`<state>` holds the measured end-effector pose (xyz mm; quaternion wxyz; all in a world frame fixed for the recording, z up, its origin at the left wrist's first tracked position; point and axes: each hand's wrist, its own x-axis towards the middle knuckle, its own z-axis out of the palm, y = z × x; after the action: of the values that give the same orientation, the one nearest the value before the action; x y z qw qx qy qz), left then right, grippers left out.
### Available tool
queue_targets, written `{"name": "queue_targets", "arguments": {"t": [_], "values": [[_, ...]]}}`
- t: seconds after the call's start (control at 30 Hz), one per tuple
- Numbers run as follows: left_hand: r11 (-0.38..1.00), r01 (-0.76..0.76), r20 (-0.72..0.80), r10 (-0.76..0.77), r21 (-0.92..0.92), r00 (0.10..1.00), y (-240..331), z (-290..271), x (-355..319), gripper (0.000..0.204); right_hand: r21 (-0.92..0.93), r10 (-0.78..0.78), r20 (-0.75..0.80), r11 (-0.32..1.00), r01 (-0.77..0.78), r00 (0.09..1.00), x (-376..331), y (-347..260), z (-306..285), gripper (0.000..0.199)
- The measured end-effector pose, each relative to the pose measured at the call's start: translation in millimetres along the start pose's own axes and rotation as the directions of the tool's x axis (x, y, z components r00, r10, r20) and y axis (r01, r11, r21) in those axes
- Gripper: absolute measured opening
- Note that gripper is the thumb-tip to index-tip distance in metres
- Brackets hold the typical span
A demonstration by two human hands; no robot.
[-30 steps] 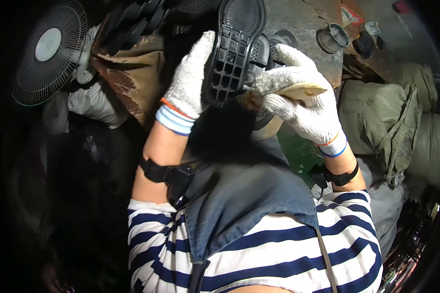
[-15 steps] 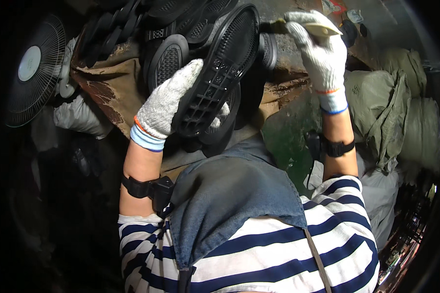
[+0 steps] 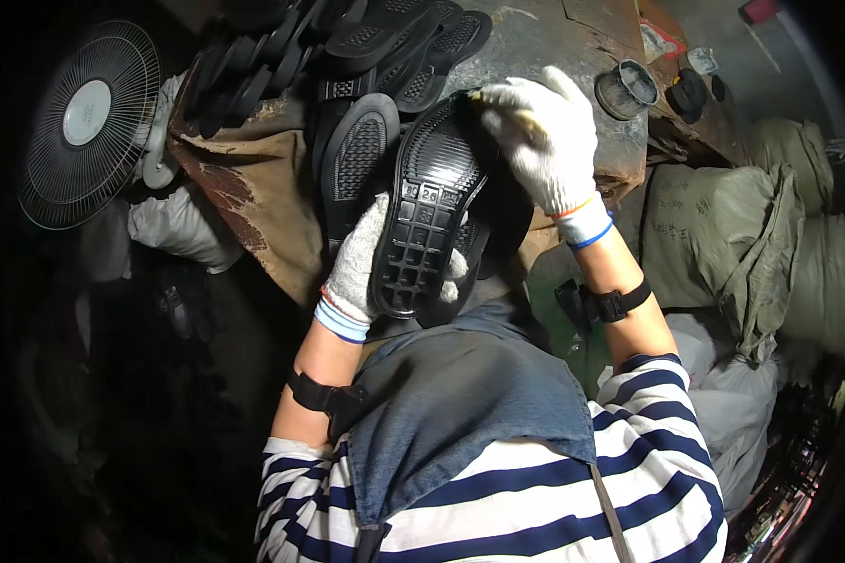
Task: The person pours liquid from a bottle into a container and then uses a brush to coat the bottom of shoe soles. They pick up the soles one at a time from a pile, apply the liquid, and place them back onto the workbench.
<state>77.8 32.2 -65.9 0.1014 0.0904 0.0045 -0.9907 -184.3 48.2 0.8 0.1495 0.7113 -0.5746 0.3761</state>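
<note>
My left hand (image 3: 360,263), in a white knit glove, is closed around a black shoe sole (image 3: 424,230). The sole is tilted with its shiny ribbed and gridded face toward me; some fingertips show at its right edge. At the toe end is my gloved right hand (image 3: 542,141), closed on a small brush with a pale handle (image 3: 531,124). The brush's tip meets or lies very near the sole's upper rim; the glove partly hides it. Just left of the held sole, another black sole (image 3: 361,145) lies with its textured face up.
More black soles (image 3: 382,30) are heaped at the back of the worktable (image 3: 559,42). A grey round pot (image 3: 626,89) stands at the table's right. Brown cloth (image 3: 272,188) drapes over the front. A fan (image 3: 86,113) is at left, and green sacks (image 3: 718,230) are piled at right.
My right hand has come left and down with the brush to the sole's toe. The held sole has moved lower and turned more upright. The view has shifted, bringing the pot into sight.
</note>
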Motion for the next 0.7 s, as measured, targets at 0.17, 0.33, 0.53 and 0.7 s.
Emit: {"name": "queue_targets", "arguments": {"t": [0.17,0.33,0.53,0.7], "values": [[1.0,0.018,-0.025,-0.018,-0.001,1.0,7,3,3,0.078,-0.127,0.215,-0.05,0.967,-0.219,0.975,3,-14,-16,0.009],[0.998,-0.001,-0.071,0.005,0.065,0.997,10,-5,-7,0.068,0.236,0.601,0.137,0.752,-0.615,0.788,-19,-65,-35,0.019],[1.0,0.014,-0.001,-0.014,-0.011,1.0,7,-5,-2,0.069,0.263,0.497,0.07,0.827,-0.497,0.865,-12,16,-2,0.029],[1.0,-0.012,0.005,0.012,-0.01,1.0,8,-18,1,0.068,0.53,0.546,0.188,0.643,-0.552,0.817,-5,-36,16,0.025]]}}
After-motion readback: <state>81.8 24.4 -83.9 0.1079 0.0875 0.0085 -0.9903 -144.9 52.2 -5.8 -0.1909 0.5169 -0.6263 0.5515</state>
